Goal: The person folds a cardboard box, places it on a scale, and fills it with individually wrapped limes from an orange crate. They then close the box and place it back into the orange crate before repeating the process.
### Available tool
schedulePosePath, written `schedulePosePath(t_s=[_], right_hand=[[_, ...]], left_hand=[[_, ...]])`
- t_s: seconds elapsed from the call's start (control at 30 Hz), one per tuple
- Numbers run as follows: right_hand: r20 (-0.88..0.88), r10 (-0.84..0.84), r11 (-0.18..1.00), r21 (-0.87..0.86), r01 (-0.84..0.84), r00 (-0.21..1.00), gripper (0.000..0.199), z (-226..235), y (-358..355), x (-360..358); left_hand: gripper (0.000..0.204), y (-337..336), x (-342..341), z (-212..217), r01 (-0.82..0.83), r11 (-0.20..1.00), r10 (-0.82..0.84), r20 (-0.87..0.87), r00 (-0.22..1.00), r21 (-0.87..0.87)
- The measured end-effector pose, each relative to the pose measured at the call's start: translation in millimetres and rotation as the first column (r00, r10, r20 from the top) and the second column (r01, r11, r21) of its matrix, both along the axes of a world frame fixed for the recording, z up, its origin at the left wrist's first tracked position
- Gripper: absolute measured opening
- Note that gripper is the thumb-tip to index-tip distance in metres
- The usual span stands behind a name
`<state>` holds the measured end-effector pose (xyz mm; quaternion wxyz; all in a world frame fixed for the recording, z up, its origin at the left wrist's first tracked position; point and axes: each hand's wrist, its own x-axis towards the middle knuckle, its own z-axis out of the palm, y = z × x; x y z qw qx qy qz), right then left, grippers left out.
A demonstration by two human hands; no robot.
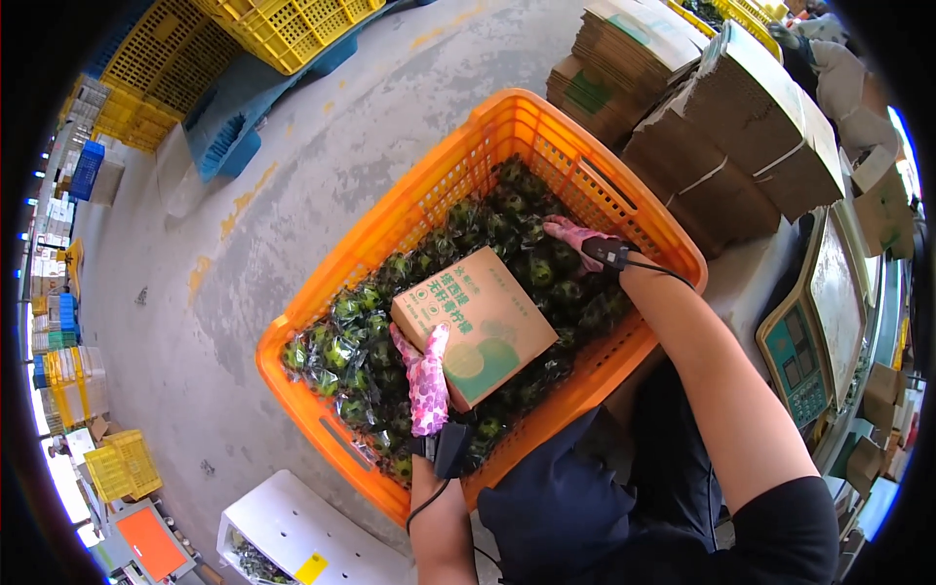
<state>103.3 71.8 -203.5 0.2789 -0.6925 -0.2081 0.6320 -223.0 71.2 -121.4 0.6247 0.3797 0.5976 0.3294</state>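
Note:
A brown cardboard box [507, 310] with green print lies tilted on many green fruits [341, 351], each wrapped in clear plastic. They fill a large orange plastic crate [390, 229]. My left hand [427, 380], in a pink patterned glove, grips the near left edge of the box, its thumb on the top face. Farther right, my right hand [583, 242], also in a pink glove, rests among the wrapped fruits by the crate's right wall. Its fingers are stretched out, and I see nothing held in them. Both wrists wear dark devices with cables.
Stacks of flattened cardboard [741, 127] stand right of the crate, with a weighing scale [814, 331] nearer me. A white foam box [312, 531] sits at the lower left. Yellow crates [292, 34] rest on a blue pallet [229, 141] at the far left. Another person [840, 83] is at the far right.

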Motion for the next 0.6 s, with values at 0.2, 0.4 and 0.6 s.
schedulePosePath(t_s=[0.2, 0.4, 0.6], right_hand=[[0.012, 0.093, 0.995, -0.045, -0.092, 0.996, 0.081, 44.6, -6.1, -33.2], [-0.118, 0.000, 0.985, -0.170, -0.020, 0.993, 0.067, 36.7, -15.0, -55.8], [-0.524, 0.211, 0.943, 0.331, -0.031, 0.825, 0.052, 38.8, -12.9, -98.8]], left_hand=[[0.072, 4.0, -6.8, -8.2, 0.000, 1.000, 0.000, 0.021, 1.000, 0.009], [0.065, 5.5, -7.9, -13.2, -0.003, 1.000, 0.002, 0.081, 0.997, 0.019], [0.046, 7.7, -41.0, -60.2, -0.100, 0.972, 0.183, 0.422, 0.888, -0.211]])
